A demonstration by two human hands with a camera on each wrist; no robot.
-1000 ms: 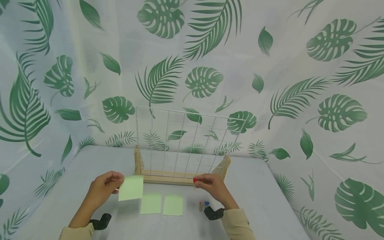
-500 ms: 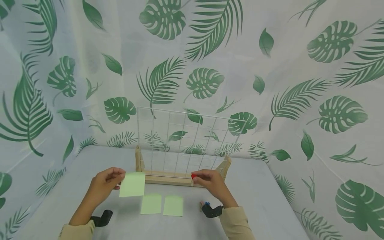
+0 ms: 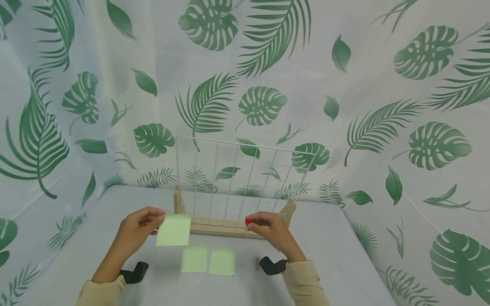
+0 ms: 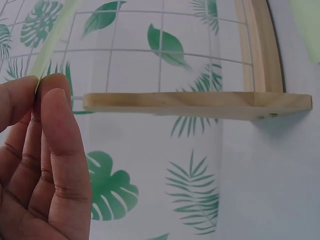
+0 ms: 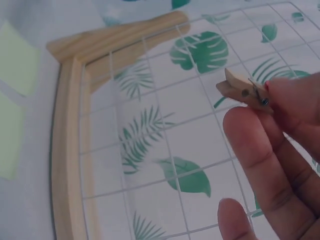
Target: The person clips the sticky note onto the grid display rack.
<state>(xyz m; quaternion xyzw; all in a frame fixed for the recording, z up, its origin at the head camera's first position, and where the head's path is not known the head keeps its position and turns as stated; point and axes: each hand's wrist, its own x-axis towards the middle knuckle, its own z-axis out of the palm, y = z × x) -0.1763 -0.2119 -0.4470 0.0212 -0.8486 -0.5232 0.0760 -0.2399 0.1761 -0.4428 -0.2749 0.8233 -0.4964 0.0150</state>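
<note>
Right, left hand (image 3: 139,227): thumb and finger pinch one edge of a green note (image 3: 173,230); the rest of the sheet hangs free, rightward of the fingertips.
Right hand (image 3: 273,229): fingertips pinch a wooden clothespin (image 5: 244,93), red heart (image 3: 249,222) at the fingertips, bare tips poking out ahead of them.
Wire grid (image 3: 218,141): upright beyond both sets of fingers, on a wooden base (image 3: 226,230).
Loose notes (image 3: 194,260): two, flat on the table, between the hands and nearer the body than the fingers.
Spare clip (image 3: 257,263): below the right fingers, mostly behind the wrist camera (image 3: 273,266).
Note risk: one-edge pinch, so the free side could swing, curl or crease if it brushes a wire.
Clothespin risk: small contact area; an off-centre squeeze could twist it or pop it out. Can't tell if its mouth is parted.
Knock risk: low right wrist could nudge the spare clip.
</note>
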